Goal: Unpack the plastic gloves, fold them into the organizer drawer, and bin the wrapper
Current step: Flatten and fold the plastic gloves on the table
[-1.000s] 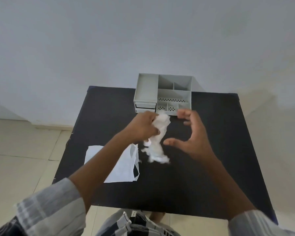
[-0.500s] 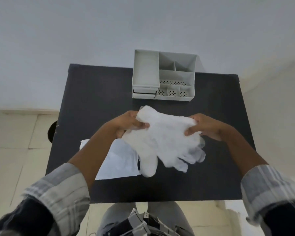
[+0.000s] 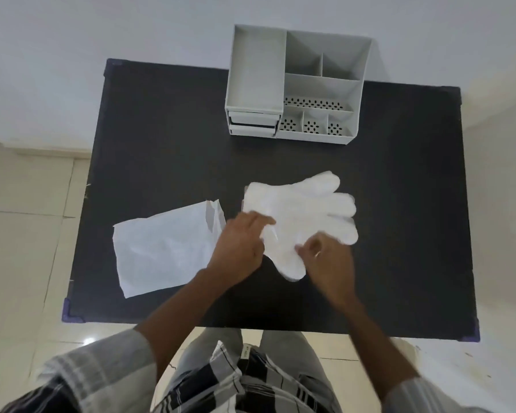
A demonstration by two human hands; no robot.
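The translucent white plastic gloves [image 3: 306,213] lie spread flat on the black table [image 3: 167,162], fingers pointing right and thumb toward me. My left hand [image 3: 240,242] rests on the cuff side with its fingers pressing the plastic. My right hand [image 3: 328,257] is at the gloves' near edge beside the thumb, fingers curled on the plastic. The empty white wrapper [image 3: 164,248] lies flat to the left of my left hand. The grey organizer [image 3: 295,84] stands at the table's far edge, with two shut drawers [image 3: 252,123] at its lower left front.
The organizer has open compartments on top and perforated bins at its right front. Pale tiled floor surrounds the table, and a white wall is behind it. No bin is in view.
The gloves went from a bunched wad in my left hand, to being held stretched between both hands, to lying flat on the table. My view has tilted further down.
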